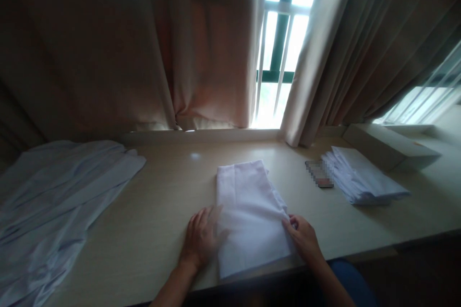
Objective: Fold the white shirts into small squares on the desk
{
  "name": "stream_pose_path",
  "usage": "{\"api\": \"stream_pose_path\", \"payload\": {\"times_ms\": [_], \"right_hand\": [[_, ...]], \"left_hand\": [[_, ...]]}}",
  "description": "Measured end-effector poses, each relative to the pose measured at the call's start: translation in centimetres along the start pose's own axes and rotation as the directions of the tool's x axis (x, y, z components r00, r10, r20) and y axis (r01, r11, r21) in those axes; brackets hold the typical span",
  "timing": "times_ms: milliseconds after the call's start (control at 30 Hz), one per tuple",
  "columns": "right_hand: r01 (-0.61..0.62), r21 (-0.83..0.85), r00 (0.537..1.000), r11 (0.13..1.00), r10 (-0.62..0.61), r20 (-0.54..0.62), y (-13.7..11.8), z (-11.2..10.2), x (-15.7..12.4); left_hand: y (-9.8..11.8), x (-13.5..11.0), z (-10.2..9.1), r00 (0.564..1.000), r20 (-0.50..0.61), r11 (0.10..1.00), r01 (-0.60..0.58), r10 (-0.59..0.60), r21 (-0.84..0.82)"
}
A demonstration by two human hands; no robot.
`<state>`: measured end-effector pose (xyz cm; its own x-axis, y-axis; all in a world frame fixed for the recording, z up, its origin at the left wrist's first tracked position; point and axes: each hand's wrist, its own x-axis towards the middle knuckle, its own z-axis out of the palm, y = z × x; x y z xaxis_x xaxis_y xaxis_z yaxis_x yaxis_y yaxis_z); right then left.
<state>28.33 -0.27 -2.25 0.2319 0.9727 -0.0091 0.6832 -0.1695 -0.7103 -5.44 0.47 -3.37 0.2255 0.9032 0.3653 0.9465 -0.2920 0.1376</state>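
Note:
A folded white garment [250,216] lies on the table in front of me, its near edge close to the table's front. Along its left edge rests my left hand [202,236], fingers apart and partly smeared by motion, the thumb side over the fabric. My right hand [301,234] pinches the garment's right edge between thumb and fingers. Some uneven layers of fabric show along that right side.
A loose heap of white garments [61,201] spreads over the left of the pale table [162,192]. To the right lie a blurred-out phone-like object [320,174], a folded white stack [363,175] and a long box [392,146]. Curtains [216,57] hang behind.

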Motion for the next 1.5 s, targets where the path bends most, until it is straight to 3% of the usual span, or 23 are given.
{"api": "stream_pose_path", "payload": {"times_ms": [167, 367, 600, 800, 900, 1000, 1133, 1333, 1500], "right_hand": [[0.028, -0.006, 1.000, 1.000, -0.028, -0.003, -0.2, 0.1, -0.4], [-0.044, 0.089, 0.987, 0.995, 0.029, 0.161, 0.2, 0.9, -2.8], [0.128, -0.014, 0.991, 0.992, -0.128, -0.035, -0.2, -0.5, -2.8], [0.059, -0.119, 0.998, 0.991, -0.060, -0.004, 0.0, 0.4, -1.8], [0.041, -0.012, 0.999, 0.999, -0.041, -0.001, 0.2, 0.2, -1.3], [0.028, 0.045, 0.998, 0.999, -0.025, -0.061, 0.0, -0.5, 0.1], [0.152, -0.113, 0.977, 0.982, -0.167, -0.131, -1.5, -0.4, 3.5], [0.141, -0.280, 0.989, 0.950, -0.150, -0.009, -4.7, 1.4, 8.1], [0.103, -0.292, 0.994, 0.951, -0.107, 0.003, -4.8, 1.8, 10.3]], "left_hand": [[-0.1, 0.0, 0.0, 1.000, 0.011, 1.000, -0.009, 0.009, 0.000], [-0.1, 0.1, 0.0, 1.000, 0.018, 1.000, 0.006, -0.005, -0.026], [0.1, 0.0, 0.3, 0.999, 0.035, 1.000, 0.026, -0.026, 0.012], [-0.1, 0.0, 0.2, 0.999, 0.033, 1.000, 0.004, -0.004, -0.007], [-0.3, -0.5, 0.1, 1.000, -0.022, 0.998, -0.011, 0.010, -0.067], [0.6, -2.0, 0.0, 0.998, -0.059, 0.991, -0.038, 0.030, -0.126], [3.2, -4.6, -0.7, 0.987, 0.023, 0.978, -0.155, 0.159, -0.136], [4.7, -5.5, -2.1, 0.935, 0.092, 0.935, -0.331, 0.344, -0.127], [4.7, -5.1, -2.2, 0.893, 0.155, 0.905, -0.407, 0.422, -0.123]]}}
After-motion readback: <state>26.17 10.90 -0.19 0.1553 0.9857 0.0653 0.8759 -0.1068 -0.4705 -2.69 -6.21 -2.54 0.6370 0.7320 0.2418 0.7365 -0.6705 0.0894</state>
